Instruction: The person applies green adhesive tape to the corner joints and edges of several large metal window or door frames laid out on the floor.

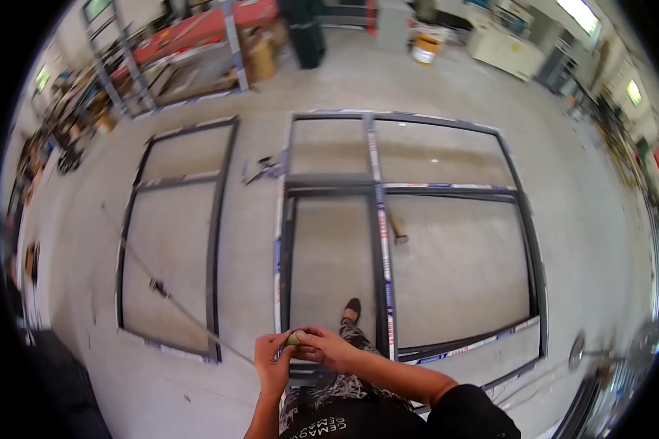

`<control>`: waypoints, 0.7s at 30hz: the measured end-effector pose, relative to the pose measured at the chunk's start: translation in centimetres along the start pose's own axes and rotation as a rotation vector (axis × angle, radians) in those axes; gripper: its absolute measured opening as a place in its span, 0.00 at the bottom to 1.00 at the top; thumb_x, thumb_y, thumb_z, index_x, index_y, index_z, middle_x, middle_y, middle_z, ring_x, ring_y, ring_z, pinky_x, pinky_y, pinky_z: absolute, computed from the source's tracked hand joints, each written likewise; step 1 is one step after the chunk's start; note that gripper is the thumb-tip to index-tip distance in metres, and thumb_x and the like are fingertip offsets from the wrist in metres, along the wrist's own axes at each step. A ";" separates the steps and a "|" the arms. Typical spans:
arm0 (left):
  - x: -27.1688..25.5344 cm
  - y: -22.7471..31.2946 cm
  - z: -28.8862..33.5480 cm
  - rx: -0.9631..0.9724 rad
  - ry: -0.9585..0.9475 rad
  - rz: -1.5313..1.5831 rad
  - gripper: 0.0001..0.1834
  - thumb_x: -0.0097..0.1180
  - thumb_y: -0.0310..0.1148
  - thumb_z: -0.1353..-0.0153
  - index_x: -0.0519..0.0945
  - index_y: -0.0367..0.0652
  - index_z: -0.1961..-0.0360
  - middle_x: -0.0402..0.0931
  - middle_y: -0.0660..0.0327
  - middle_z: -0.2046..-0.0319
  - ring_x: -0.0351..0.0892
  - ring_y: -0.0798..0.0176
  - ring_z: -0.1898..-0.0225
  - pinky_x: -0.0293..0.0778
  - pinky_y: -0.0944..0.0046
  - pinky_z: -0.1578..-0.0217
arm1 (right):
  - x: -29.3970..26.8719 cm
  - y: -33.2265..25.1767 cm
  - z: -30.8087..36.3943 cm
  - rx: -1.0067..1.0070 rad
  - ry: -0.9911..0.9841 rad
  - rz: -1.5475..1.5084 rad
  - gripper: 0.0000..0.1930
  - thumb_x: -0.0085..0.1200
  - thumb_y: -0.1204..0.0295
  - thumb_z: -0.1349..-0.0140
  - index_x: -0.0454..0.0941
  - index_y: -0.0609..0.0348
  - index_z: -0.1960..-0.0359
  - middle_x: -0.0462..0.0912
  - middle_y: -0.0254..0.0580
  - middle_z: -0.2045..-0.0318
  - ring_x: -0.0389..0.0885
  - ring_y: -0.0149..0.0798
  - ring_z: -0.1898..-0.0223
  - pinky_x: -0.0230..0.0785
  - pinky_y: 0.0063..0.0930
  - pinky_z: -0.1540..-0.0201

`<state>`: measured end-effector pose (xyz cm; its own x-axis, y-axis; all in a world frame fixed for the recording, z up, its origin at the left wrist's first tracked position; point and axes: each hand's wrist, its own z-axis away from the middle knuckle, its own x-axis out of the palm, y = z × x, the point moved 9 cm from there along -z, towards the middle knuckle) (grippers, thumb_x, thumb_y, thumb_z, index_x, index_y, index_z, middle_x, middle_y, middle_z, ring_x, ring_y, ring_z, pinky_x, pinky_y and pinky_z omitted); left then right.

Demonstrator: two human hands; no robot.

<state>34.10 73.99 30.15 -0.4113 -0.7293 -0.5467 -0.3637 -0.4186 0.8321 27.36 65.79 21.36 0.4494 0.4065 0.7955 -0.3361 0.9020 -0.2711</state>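
Note:
In front of my body, both hands are brought together around a small rounded yellow-green thing (293, 339), whose kind I cannot make out. My left hand (272, 361) closes on it from the left. The fingers of my right hand (324, 347) pinch it from the other side and hide part of it. Beneath the hands lies a large dark grey window frame (381, 252), divided into several panels, with printed protective tape along its bars. One of my feet (352, 310) stands inside its lower left panel.
A narrower two-panel frame (214, 241) lies to the left, crossed by a thin rod (190, 316). A hammer (399, 233) rests inside the large frame's lower right panel. Dark tools (261, 170) lie between the frames. Farther off are an orange-and-white bucket (425, 50) and a red-topped bench (198, 35).

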 end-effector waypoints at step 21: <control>22.2 16.4 -25.6 0.442 -0.495 0.137 0.21 0.62 0.24 0.56 0.78 0.43 0.56 0.73 0.56 0.61 0.71 0.52 0.56 0.67 0.59 0.53 | -7.9 -30.0 3.9 -0.572 0.191 -0.278 0.17 0.51 0.66 0.37 0.69 0.65 0.52 0.75 0.42 0.55 0.74 0.36 0.53 0.65 0.33 0.45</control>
<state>40.35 37.05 34.07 -0.7739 -0.3823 -0.5049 -0.5455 -0.0027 0.8381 30.67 34.90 25.29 0.6128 0.1187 0.7812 0.2819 0.8908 -0.3564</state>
